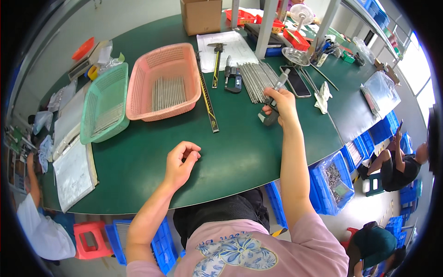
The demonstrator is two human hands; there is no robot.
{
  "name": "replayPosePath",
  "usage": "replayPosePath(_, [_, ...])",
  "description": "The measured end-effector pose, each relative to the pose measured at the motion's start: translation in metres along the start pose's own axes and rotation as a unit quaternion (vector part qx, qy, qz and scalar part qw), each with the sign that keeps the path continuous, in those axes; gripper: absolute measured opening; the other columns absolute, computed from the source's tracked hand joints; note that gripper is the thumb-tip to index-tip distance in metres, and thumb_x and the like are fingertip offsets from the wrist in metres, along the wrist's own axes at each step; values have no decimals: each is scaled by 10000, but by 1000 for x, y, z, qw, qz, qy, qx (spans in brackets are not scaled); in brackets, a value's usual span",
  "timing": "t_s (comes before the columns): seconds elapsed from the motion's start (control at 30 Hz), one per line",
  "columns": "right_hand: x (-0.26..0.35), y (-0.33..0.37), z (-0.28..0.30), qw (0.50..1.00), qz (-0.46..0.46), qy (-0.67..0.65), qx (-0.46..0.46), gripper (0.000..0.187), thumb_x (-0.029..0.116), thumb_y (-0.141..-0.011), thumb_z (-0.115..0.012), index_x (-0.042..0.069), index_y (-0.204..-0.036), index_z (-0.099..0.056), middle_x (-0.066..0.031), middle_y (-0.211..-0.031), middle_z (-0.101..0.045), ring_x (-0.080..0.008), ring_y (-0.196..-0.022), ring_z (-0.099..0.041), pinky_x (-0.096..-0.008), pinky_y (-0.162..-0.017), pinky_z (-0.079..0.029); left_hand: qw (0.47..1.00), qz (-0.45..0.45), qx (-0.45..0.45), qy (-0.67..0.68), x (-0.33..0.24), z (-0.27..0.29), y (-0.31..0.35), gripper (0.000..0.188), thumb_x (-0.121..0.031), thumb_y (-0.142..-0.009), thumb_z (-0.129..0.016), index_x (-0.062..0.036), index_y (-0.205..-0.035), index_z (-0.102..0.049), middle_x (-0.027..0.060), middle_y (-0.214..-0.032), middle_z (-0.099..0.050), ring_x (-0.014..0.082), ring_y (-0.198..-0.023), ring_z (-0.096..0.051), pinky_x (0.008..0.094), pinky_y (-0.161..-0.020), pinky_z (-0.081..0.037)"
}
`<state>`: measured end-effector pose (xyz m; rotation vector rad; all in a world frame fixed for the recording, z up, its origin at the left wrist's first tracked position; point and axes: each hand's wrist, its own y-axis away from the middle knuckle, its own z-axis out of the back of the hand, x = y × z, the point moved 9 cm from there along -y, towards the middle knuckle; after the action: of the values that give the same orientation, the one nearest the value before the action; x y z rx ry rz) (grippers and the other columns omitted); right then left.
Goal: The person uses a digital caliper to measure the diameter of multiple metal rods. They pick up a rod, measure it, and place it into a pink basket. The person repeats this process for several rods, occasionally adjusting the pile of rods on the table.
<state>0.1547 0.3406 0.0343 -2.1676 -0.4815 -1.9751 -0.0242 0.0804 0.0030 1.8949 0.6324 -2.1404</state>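
Observation:
My right hand (pixel 280 105) grips a grey measuring gauge (pixel 273 102) and holds it just above the green table (pixel 230 157), beside a row of thin metal rods (pixel 256 79). My left hand (pixel 181 161) rests near the table's front edge with its fingers curled loosely; I see nothing in it. A pink basket (pixel 162 81) holding more metal rods stands to the left, and a green basket (pixel 106 102) with rods sits further left.
A long black ruler (pixel 207 99), calipers (pixel 217 62), a second gauge (pixel 233 76) and a sheet of paper (pixel 225 48) lie behind. A phone (pixel 296 81), cardboard box (pixel 201 16) and small fan (pixel 302 14) stand further back. Blue bins (pixel 333 182) sit below the table; other people are seated around.

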Motion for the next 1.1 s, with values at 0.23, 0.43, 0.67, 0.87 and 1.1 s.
replayPosePath(0.23, [-5,14,-29,989,-22,-132,71,288,184,-787,-560,-45,-961,-546,-162,-832,-632,-156,-435,-528,-256,-387,-424,952,-185,-96,-225,-88,57,-33,72,-14,-806,-512,6,-849,-566,46,-749,-561,100,-676,-536,227,-623,-430])
replayPosePath(0.43, [-16,42,-81,969,-89,-149,177,301,186,-793,-514,-56,-972,-528,-180,-831,-624,-159,-443,-524,-266,-409,-439,821,69,-82,-561,-61,126,-134,341,-317,-801,-485,-11,-864,-622,152,-859,-641,284,-842,-607,383,-736,-458])
replayPosePath(0.67, [-25,52,-91,971,-106,-87,193,305,190,-784,-518,-46,-977,-513,-152,-812,-611,-148,-443,-519,-255,-410,-430,706,256,21,-661,-2,127,-163,328,-236,-739,-475,-15,-906,-652,180,-937,-634,321,-877,-613,387,-749,-468])
replayPosePath(0.87, [-38,58,-102,961,-143,-82,220,305,187,-775,-552,-42,-973,-514,-129,-796,-620,-135,-431,-534,-231,-397,-430,769,218,62,-598,43,153,-182,347,-250,-728,-477,60,-783,-625,226,-704,-609,293,-669,-611,444,-597,-429])
replayPosePath(1.1, [-42,68,-110,952,-166,-62,248,271,206,-738,-596,-8,-896,-545,-66,-723,-593,-129,-402,-520,-237,-370,-427,894,258,44,-364,140,237,-197,229,-220,-793,-446,-22,-717,-532,36,-558,-446,157,-477,-406,351,-393,-281])
